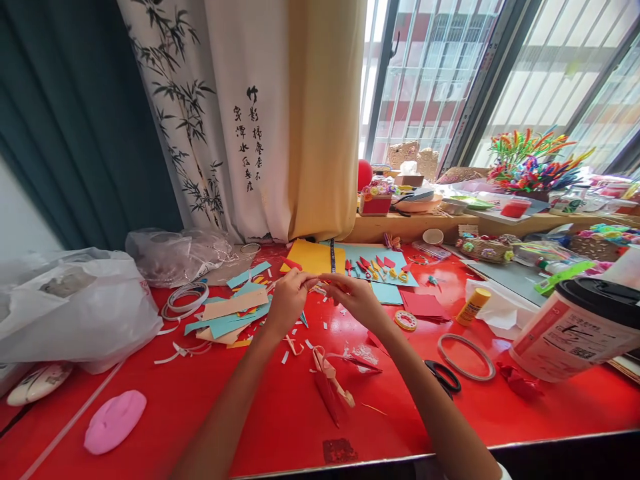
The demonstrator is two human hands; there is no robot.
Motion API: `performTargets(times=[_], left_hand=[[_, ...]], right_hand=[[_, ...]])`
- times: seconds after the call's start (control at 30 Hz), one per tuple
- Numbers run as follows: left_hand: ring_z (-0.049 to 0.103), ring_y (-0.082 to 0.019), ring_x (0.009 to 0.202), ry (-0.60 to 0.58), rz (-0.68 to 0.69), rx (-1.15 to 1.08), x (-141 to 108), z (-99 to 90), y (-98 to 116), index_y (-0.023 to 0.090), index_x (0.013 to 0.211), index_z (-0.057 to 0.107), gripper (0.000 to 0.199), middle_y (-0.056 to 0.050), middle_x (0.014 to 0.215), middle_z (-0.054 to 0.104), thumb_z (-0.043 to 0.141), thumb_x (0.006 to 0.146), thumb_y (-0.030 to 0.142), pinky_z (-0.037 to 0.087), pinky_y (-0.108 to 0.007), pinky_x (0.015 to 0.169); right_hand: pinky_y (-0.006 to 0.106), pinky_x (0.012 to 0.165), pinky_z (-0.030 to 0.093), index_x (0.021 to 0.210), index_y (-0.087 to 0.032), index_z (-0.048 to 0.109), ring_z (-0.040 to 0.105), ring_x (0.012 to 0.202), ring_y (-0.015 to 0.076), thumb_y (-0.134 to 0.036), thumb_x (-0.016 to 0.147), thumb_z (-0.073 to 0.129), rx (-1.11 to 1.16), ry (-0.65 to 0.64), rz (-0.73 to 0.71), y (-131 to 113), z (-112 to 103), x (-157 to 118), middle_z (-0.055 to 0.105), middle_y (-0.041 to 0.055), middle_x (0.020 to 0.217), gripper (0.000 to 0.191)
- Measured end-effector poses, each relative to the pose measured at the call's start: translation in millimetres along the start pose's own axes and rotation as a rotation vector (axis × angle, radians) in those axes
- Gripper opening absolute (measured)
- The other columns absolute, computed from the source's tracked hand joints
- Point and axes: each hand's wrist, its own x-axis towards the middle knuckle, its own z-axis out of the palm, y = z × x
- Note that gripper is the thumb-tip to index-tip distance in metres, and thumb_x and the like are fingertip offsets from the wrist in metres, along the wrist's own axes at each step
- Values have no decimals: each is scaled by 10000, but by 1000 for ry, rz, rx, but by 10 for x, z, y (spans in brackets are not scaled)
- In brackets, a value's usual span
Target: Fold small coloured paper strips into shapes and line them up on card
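My left hand (291, 300) and my right hand (356, 298) meet over the middle of the red table, fingertips pinched close together. Something small and possibly reddish sits between the fingers, too small to make out. Below the hands lie a peach paper strip figure (330, 373), a dark red pointed paper piece (327, 400) and another red pointed piece (365, 364) beside crumpled clear plastic (361, 352). Beyond my right hand, small red and yellow paper pieces (377, 268) rest in a row on a light blue sheet (407, 279).
Paper strips (235, 307) pile up at left near a white plastic bag (75, 307) and pink putty (115, 421). Rightward are a tape roll (405, 320), glue stick (473, 306), black-handled scissors (444, 377), a ring (467, 337) and a large lidded cup (575, 333).
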Motion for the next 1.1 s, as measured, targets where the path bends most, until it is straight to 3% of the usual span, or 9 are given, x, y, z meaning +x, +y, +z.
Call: performTargets(times=[0.1, 0.23, 0.47, 0.7, 0.87, 1.0, 1.1], left_hand=[[550, -155, 838, 45, 43, 55, -11, 16, -10, 202, 997, 580, 212, -40, 923, 587, 424, 856, 229, 424, -275, 755], [546, -149, 812, -3, 51, 59, -5, -15, -21, 193, 854, 572, 136, -25, 856, 564, 440, 850, 224, 428, -269, 733], [528, -149, 812, -49, 70, 67, -4, -46, 31, 197, 820, 551, 104, -18, 845, 553, 475, 837, 266, 422, -274, 731], [470, -190, 944, 113, 275, 330, -62, 45, 91, 195, 845, 544, 146, -36, 905, 594, 404, 857, 156, 372, -332, 827], [412, -208, 1073, 303, 451, 352, -105, 22, 124, 205, 862, 582, 151, -72, 1070, 490, 445, 836, 147, 347, -369, 911], [467, -169, 902, 500, 427, 230, -109, -77, 218, 218, 811, 598, 131, -46, 893, 497, 506, 799, 126, 393, -314, 804], [493, -135, 774, 401, 303, 64, -74, -115, 225, 214, 822, 610, 117, -18, 771, 517, 511, 810, 152, 411, -262, 709]], right_hand=[[225, 541, 425, 1032, -202, 649, 522, 548, 103, -268, 830, 478, -83, 19, 10, 77, 48, 8, 617, 21, 695, 273], [236, 609, 433, 1022, -223, 657, 570, 682, 133, -241, 823, 493, -85, 21, -2, 165, 96, 28, 641, 36, 798, 259], [231, 594, 420, 812, -191, 673, 572, 682, 146, -354, 802, 531, -5, 134, 17, 40, 75, 23, 649, 32, 737, 216], [243, 625, 429, 823, -181, 660, 575, 706, 156, -344, 820, 502, 35, 176, 29, -11, 118, 6, 647, 42, 774, 227], [251, 614, 416, 817, -175, 661, 570, 691, 162, -333, 841, 457, -95, 232, 23, 72, 140, 14, 631, 53, 746, 259], [265, 632, 419, 792, -154, 665, 580, 702, 177, -317, 821, 472, -185, 353, 119, 248, 34, 48, 651, 72, 761, 254], [264, 681, 430, 867, -170, 675, 594, 759, 177, -322, 819, 474, -80, 332, 88, 324, -7, 56, 668, 67, 838, 256]])
